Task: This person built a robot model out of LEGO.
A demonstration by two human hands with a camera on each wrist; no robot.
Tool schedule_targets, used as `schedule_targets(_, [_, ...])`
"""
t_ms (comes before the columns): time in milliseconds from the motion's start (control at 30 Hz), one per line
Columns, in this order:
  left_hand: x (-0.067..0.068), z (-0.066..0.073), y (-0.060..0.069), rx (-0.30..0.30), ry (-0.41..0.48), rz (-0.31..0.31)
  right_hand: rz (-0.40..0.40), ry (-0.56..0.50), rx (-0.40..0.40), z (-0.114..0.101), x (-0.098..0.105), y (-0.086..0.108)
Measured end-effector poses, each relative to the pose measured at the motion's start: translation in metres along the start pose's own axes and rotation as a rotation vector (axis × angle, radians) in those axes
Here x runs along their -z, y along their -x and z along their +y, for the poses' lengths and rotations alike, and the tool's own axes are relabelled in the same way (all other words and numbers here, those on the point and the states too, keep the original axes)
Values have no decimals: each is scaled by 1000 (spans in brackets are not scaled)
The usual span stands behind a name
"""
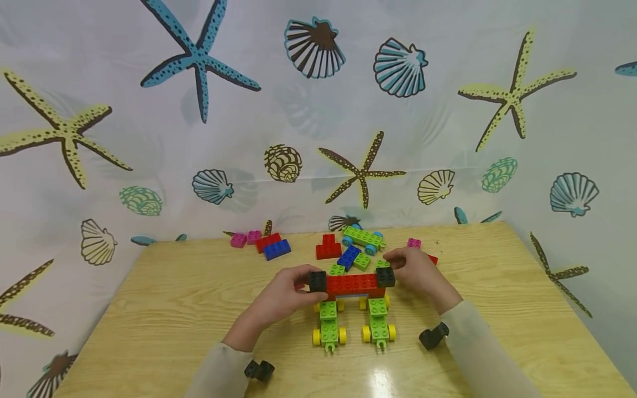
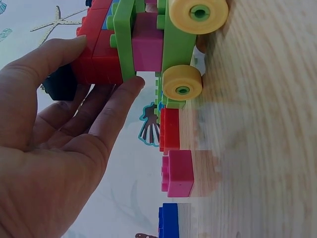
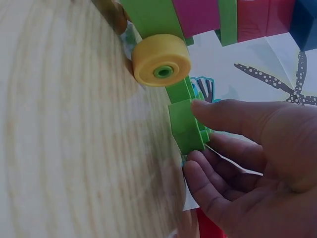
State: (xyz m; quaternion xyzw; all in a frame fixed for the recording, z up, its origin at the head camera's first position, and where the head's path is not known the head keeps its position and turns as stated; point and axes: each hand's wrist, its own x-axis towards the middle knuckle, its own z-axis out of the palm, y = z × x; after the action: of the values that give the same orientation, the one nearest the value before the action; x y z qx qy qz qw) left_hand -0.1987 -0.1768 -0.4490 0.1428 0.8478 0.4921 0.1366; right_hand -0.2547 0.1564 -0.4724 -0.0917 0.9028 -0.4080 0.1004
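Left fingers (image 2: 113, 113) grip red bricks (image 2: 105, 67), right fingers (image 3: 204, 181) a green brick (image 3: 183, 126).

- Head view: bright, diffuse illumination; detail clear overall.
- Glare: one white patch on the table (image 1: 174, 309), bottom edge, right of centre.
- Shadows: soft, low contrast.
- Wrist views: dimmer, colours muted.
- Left wrist view: black brick (image 2: 62, 85), upper left, loses surface detail; pink brick (image 2: 180, 173) casts a tinted reflection.
- Right wrist view: wood grain soft, left side.
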Motion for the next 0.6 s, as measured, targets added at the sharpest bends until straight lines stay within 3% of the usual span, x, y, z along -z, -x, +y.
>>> schedule_targets(600, [-1, -2, 1, -12, 8, -6, -14, 53, -26, -2, -2, -2])
